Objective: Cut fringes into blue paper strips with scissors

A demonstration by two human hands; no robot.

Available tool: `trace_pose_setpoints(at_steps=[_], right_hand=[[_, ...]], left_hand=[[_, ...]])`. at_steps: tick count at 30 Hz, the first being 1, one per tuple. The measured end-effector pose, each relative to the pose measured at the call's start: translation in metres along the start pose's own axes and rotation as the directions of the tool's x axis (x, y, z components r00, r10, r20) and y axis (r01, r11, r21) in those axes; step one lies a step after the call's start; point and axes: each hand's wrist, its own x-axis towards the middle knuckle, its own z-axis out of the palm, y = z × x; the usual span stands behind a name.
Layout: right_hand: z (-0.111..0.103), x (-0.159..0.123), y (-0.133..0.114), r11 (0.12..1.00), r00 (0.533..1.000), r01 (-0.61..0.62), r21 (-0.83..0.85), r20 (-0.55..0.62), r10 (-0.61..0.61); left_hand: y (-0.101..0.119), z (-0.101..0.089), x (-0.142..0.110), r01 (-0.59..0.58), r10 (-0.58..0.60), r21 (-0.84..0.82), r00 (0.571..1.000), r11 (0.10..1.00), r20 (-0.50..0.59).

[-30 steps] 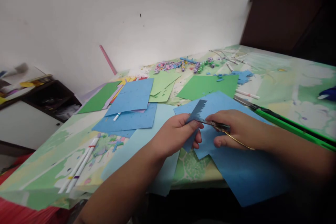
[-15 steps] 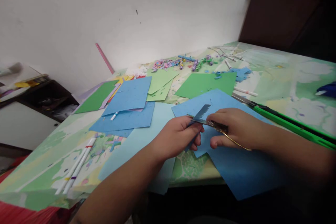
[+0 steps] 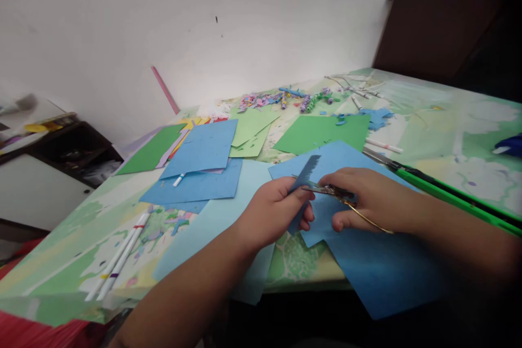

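Note:
My left hand (image 3: pixel 277 209) pinches a narrow blue paper strip (image 3: pixel 309 170) whose right edge is cut into a fringe. The strip's lower end shows beneath my fingers. In my right hand (image 3: pixel 367 198) is a pair of scissors (image 3: pixel 332 191) with gold-coloured handles, its blades reaching left across the strip beside my left thumb. Part of the handles is hidden by my fingers. Under both hands lies a large blue paper sheet (image 3: pixel 379 266), with a pale blue sheet (image 3: pixel 196 244) to its left.
A green utility knife (image 3: pixel 440 187) lies at the right beside a white marker (image 3: pixel 383 145). Green sheets (image 3: pixel 318 133) and blue sheets (image 3: pixel 204 147) lie farther back. White markers (image 3: pixel 122 255) rest at the left, and paper scraps (image 3: pixel 261 100) are heaped near the wall.
The strip has tilted more upright in my left hand, and its fringed end has shifted slightly left. The scissors stay at its edge. The whole view has shifted slightly.

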Motion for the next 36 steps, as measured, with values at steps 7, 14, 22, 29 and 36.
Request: trace_pose_setpoints(at_steps=[7, 14, 22, 29, 36], right_hand=[[0.0008, -0.0012, -0.0004, 0.999, 1.000, 0.024, 0.041, 0.016, -0.025], [-0.0004, -0.0013, -0.0009, 0.999, 0.998, 0.032, 0.031, 0.052, -0.033], [0.0000, -0.0014, -0.0016, 0.998, 0.997, 0.050, 0.046, 0.064, -0.053], [0.0046, -0.0015, 0.0018, 0.994, 0.998, 0.061, -0.087, -0.016, -0.062], [0.0025, -0.0007, 0.0028, 1.000, 1.000, 0.015, -0.018, -0.024, -0.015]], left_hand=[[0.0021, 0.0025, -0.0002, 0.036, -0.036, 0.031, 0.999, 0.999, -0.003], [-0.0028, 0.0009, 0.0011, 0.008, -0.015, 0.134, 0.999, 0.991, 0.047], [0.0006, 0.0009, 0.0005, -0.002, -0.011, 0.151, 0.997, 0.989, 0.081], [0.0021, 0.0004, 0.0006, 0.047, -0.056, 0.062, 0.987, 0.997, 0.152], [0.0013, 0.0004, 0.0005, 0.071, -0.061, -0.077, 0.990, 0.994, 0.129]])
